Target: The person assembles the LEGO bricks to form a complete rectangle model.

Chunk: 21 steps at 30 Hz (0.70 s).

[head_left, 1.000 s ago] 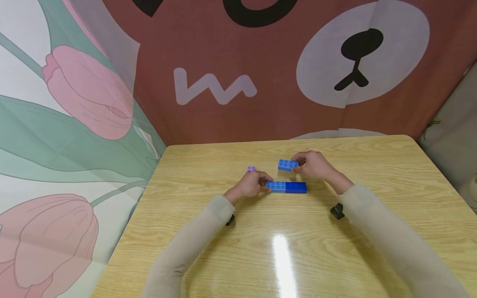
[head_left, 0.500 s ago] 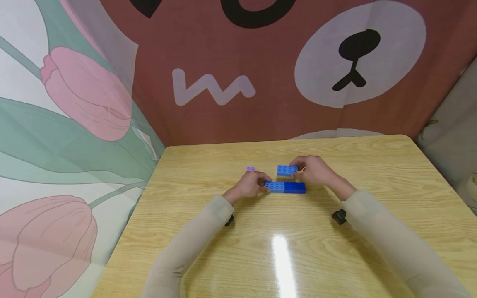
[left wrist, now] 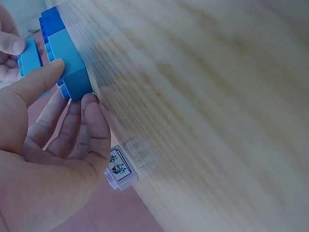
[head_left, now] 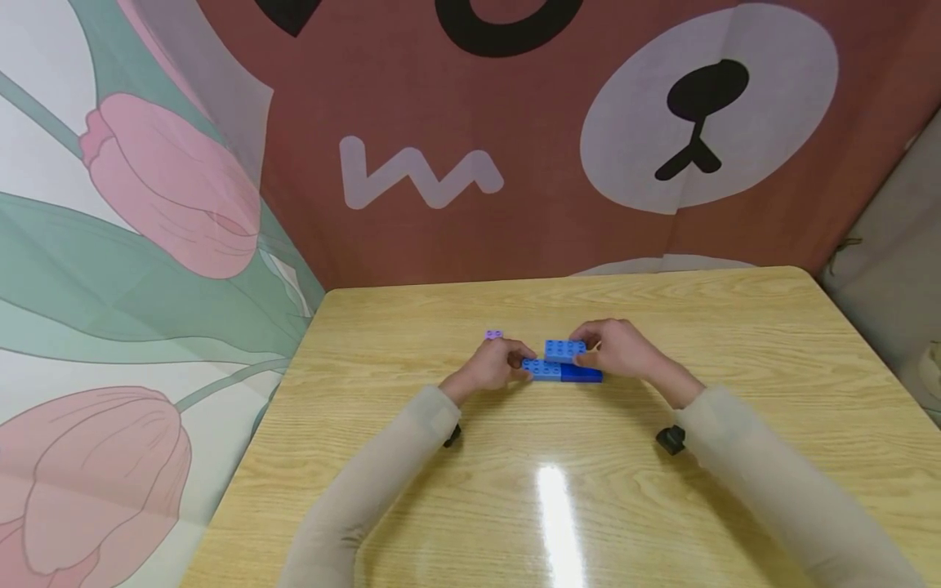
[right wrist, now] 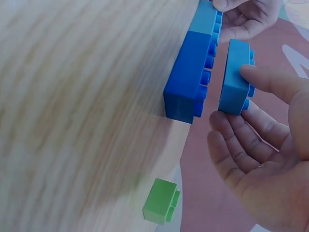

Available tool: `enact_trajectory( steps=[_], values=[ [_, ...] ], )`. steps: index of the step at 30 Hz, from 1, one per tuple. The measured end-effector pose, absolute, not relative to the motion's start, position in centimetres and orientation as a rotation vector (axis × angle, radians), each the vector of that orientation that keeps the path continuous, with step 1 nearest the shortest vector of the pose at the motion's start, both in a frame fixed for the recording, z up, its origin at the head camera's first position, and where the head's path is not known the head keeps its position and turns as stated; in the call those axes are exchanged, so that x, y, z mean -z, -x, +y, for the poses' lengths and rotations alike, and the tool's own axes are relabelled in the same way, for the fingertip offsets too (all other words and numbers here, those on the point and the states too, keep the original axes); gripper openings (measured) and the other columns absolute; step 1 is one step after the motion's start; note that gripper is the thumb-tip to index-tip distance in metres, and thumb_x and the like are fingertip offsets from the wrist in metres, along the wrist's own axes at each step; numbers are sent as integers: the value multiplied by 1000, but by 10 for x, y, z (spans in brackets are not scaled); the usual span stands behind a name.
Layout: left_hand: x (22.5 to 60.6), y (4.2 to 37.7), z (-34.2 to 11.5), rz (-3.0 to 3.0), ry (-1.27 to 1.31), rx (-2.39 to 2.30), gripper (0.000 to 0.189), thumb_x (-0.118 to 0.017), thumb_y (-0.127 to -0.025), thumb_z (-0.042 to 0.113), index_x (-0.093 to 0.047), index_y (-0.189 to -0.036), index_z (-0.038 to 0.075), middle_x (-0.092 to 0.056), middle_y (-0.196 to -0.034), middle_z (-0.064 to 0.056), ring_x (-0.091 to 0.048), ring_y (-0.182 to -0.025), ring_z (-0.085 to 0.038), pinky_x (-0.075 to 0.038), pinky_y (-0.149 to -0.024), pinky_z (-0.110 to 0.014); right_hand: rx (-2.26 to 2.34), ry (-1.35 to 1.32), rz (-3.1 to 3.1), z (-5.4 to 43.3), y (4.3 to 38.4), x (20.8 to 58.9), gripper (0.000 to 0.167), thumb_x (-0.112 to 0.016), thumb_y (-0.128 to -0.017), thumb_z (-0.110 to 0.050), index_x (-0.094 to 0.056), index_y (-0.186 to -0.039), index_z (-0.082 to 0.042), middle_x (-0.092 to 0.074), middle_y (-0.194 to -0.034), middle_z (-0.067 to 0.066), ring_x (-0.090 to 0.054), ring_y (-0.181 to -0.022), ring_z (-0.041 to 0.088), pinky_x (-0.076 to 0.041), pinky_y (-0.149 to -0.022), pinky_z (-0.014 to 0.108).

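Observation:
Two blocks stand end to end on the table: a light blue toy building brick (head_left: 542,370) and a dark blue brick (head_left: 583,375). My left hand (head_left: 491,364) pinches the outer end of the light blue one, thumb on its side in the left wrist view. Another light blue brick (right wrist: 234,79) is pinched by my right hand (head_left: 622,348), thumb on one side and fingers at its end. It is held just above the row, over the place where the two bricks meet. A narrow gap shows between it and their studs (right wrist: 206,77).
Beyond my left hand stands a small purple brick (head_left: 494,334) with a printed picture on its side. A small green brick (right wrist: 161,201) sits on the wooden table (head_left: 412,523) near my right hand. A bear-print cloth (head_left: 456,237) hangs behind the far edge.
My right hand has brought its light blue brick nearer and down to just over the row. My left hand keeps its grip on the end of the row.

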<state>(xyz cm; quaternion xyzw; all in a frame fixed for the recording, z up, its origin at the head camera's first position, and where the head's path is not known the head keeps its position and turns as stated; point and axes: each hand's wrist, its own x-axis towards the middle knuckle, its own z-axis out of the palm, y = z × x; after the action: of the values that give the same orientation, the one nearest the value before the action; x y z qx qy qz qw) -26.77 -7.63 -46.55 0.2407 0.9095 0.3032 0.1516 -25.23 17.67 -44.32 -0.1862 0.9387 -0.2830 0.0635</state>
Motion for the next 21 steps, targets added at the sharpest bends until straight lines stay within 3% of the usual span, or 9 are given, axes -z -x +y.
enact_trajectory(
  steps=[8, 21],
  values=[
    [466, 267, -76, 2618, -693, -872, 31, -77, -89, 17, -73, -119, 12, -72, -115, -5, -64, -94, -13, -55, -85, -27, 843, 547, 2820, 177, 248, 448, 35, -77, -88, -26, -72, -118, -10, -74, -109, 8, -70, -103, 28, -53, -90, 51],
    [466, 268, -75, 2616, -675, -892, 31, -78, -88, 15, -73, -118, 11, -73, -110, -6, -65, -92, -13, -56, -81, -25, 903, 596, 2774, 175, 244, 454, 33, -78, -88, -25, -72, -116, -9, -74, -110, 12, -71, -103, 32, -59, -82, 43]
  ],
)
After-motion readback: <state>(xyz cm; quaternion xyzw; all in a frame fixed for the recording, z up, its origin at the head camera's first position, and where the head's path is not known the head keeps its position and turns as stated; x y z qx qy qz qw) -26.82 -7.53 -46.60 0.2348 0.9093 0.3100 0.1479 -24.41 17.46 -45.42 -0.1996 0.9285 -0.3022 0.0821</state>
